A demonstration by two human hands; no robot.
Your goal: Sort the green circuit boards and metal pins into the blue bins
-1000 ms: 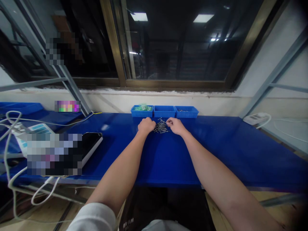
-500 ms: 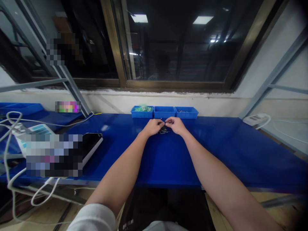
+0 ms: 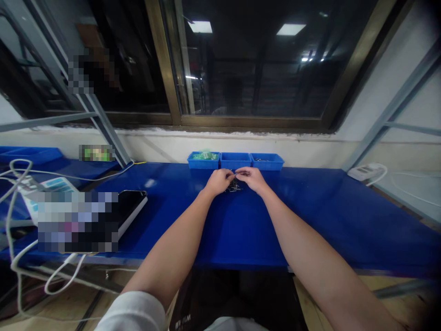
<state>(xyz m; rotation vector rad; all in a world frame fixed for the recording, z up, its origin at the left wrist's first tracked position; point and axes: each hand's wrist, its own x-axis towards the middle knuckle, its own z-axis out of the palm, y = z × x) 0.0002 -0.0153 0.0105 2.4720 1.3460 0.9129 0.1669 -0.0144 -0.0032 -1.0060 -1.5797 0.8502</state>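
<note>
A small heap of thin metal screws lies on the blue table, partly covered by my hands. Above its left side, my left hand is closed in a pinch, thumb and fingertips pointing right. Facing it, my right hand pinches too, its fingertips almost meeting those of the left. Something small and thin seems to be between the fingertips, too small to make out. Just behind the hands stand three blue bins: the left bin holds green-tinted plastic bags, the middle bin is partly screened, and the right bin contains small metal pieces.
To the left on the blue table lies a dark-screened device, partly pixelated, with white cables around it. A white power strip sits at the right back edge. Grey metal posts rise on both sides before the window.
My left hand has moved right from the heap's left edge, bringing its fingertips to those of my right hand. The right hand has stayed nearly in place, its fingers shifting slightly.
</note>
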